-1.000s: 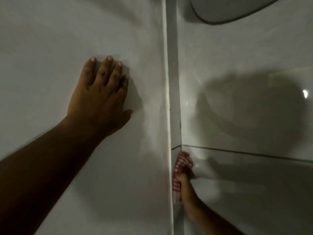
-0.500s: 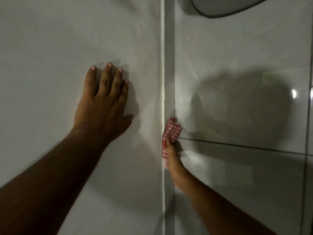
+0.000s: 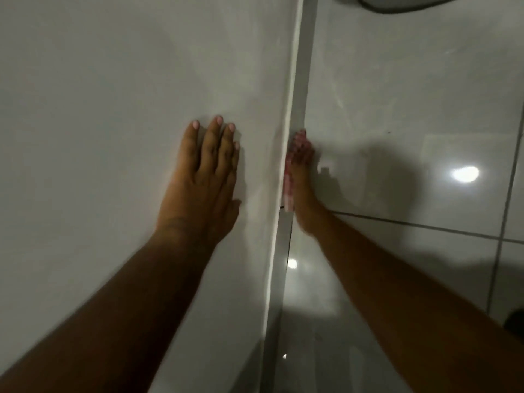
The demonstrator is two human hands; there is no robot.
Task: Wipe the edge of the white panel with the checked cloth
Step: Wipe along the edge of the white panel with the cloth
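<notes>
The white panel (image 3: 113,109) fills the left of the head view; its long edge (image 3: 286,143) runs from top centre down to the lower middle. My left hand (image 3: 201,182) lies flat on the panel face, fingers together and pointing up. My right hand (image 3: 302,180) is behind the edge, pressing the red-and-white checked cloth (image 3: 289,177) against the side of the edge. The cloth shows as a blurred strip between the hand and the edge; most of it is hidden by the fingers.
Glossy grey wall tiles (image 3: 411,95) with dark grout lines lie right of the edge and reflect bright light spots. A dark curved rim (image 3: 397,4) shows at the top right. A dark shape (image 3: 514,321) sits at the right border.
My right hand has slid the cloth up along the panel edge, from below the horizontal grout line to above it. My left hand stays flat on the panel.
</notes>
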